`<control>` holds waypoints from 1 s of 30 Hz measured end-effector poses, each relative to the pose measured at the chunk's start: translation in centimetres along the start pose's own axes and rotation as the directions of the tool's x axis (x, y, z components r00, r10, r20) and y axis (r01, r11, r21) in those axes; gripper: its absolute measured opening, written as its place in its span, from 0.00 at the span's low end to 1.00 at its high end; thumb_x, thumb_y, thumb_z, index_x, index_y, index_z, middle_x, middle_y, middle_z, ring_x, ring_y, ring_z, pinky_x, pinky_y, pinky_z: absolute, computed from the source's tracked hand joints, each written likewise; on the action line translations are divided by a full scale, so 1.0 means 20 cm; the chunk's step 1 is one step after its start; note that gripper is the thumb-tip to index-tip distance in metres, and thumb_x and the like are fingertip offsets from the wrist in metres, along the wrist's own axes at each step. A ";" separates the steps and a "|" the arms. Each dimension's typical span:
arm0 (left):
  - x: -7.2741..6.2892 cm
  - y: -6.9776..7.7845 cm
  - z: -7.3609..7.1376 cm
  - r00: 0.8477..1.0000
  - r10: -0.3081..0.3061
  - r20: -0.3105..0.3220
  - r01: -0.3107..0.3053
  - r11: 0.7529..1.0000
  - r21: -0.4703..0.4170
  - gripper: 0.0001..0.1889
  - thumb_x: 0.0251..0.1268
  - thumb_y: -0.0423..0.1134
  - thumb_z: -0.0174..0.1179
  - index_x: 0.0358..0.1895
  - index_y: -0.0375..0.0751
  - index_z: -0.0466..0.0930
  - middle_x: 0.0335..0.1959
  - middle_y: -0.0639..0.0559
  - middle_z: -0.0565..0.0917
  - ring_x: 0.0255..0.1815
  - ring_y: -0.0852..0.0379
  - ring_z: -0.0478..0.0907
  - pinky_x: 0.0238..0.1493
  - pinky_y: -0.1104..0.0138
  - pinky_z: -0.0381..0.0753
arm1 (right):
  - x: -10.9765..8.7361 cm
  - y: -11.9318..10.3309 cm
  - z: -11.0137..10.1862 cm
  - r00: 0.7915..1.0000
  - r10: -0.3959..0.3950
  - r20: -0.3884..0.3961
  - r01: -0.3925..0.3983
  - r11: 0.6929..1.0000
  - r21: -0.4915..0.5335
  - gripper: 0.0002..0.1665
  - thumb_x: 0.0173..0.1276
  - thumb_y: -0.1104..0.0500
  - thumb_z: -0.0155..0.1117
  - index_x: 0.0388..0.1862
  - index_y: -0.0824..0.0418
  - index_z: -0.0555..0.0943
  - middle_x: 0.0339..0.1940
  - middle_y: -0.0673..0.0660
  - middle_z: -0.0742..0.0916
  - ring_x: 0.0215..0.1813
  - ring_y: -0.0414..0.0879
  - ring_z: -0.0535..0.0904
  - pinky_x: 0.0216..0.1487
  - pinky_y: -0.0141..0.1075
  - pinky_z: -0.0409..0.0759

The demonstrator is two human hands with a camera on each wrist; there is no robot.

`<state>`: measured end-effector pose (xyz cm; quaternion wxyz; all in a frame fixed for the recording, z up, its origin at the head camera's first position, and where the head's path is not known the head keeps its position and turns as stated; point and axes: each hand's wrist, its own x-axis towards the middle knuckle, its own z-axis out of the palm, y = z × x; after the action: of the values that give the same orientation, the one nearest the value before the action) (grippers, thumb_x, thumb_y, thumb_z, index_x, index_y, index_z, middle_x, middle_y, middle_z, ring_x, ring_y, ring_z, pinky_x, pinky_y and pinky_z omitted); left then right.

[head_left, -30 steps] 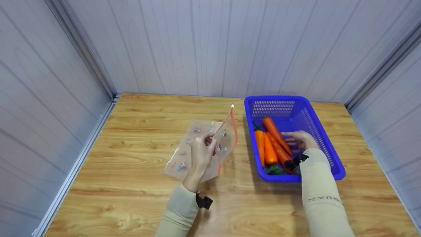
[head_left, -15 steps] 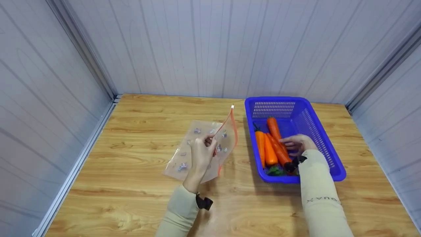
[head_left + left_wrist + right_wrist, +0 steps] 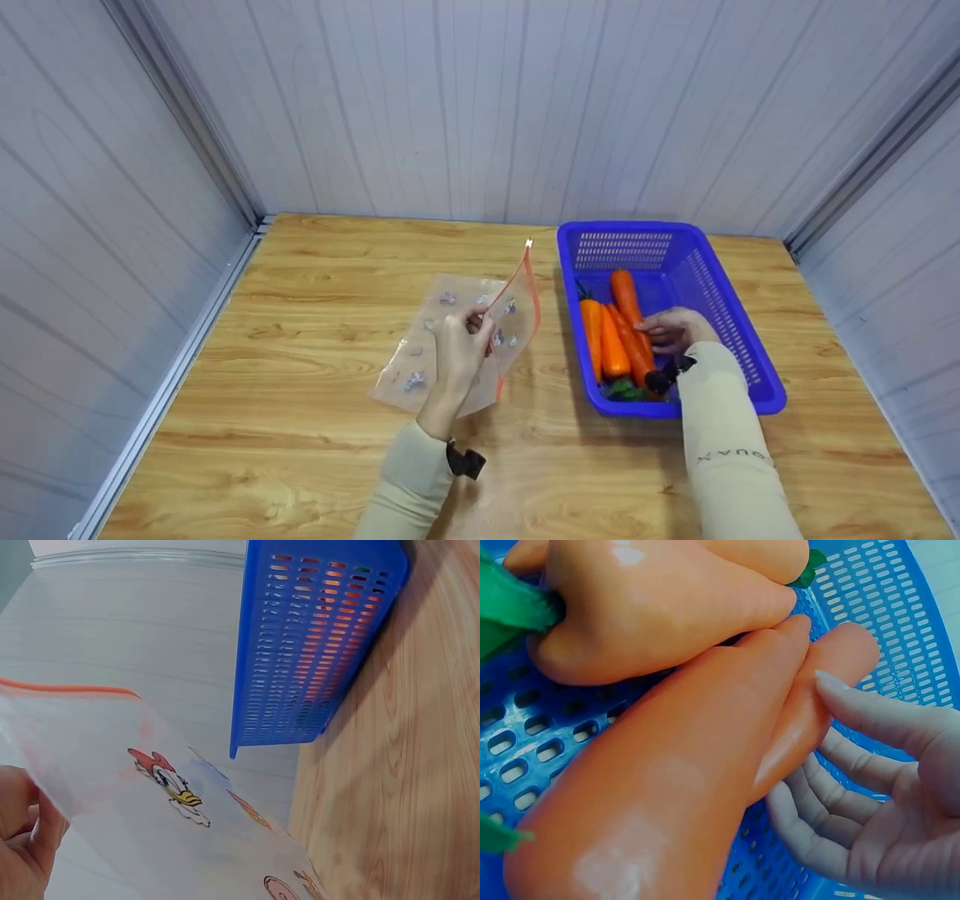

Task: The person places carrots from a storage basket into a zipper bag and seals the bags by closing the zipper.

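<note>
My left hand (image 3: 461, 349) pinches the upper edge of a clear zip bag (image 3: 411, 356) with an orange zip strip and cartoon prints, lifting its mouth partly off the table. The bag's mouth side faces a blue plastic basket (image 3: 630, 226). Inside the basket, my right hand (image 3: 679, 330) holds a carrot (image 3: 624, 289) lying at the right of the group. In the right wrist view its thumb lies on top of that carrot (image 3: 847, 652) and the curled fingers reach round its lower side. A thicker carrot (image 3: 660, 780) partly covers it there.
Several other carrots, among them a bright orange one (image 3: 615, 352), lie along the basket's left side, with green tops (image 3: 624, 390) near the front wall. The wood-grain table (image 3: 300, 390) is bounded by pale panel walls (image 3: 480, 112) at the back and sides.
The right hand has moved slightly left and closed in on the carrot, which has turned more upright in the head view. The left hand and the bag have stayed in place.
</note>
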<state>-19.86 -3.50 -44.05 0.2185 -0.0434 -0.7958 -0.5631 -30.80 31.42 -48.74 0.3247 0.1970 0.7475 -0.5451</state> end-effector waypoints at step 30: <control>0.00 0.00 -0.02 1.000 0.002 0.006 -0.002 0.999 -0.033 0.07 0.51 0.23 0.52 0.30 0.26 0.81 0.14 0.47 0.76 0.09 0.61 0.70 0.07 0.80 0.67 | -0.19 -0.26 0.01 0.984 -0.159 0.083 0.167 0.980 -0.111 0.23 0.63 0.57 0.58 0.52 0.71 0.68 0.28 0.49 0.84 0.37 0.40 0.79 0.45 0.38 0.77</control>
<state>-19.72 -3.86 -43.84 0.2158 -0.0495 -0.7870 -0.5759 -31.47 29.76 -42.61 0.3173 0.0953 0.7793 -0.5319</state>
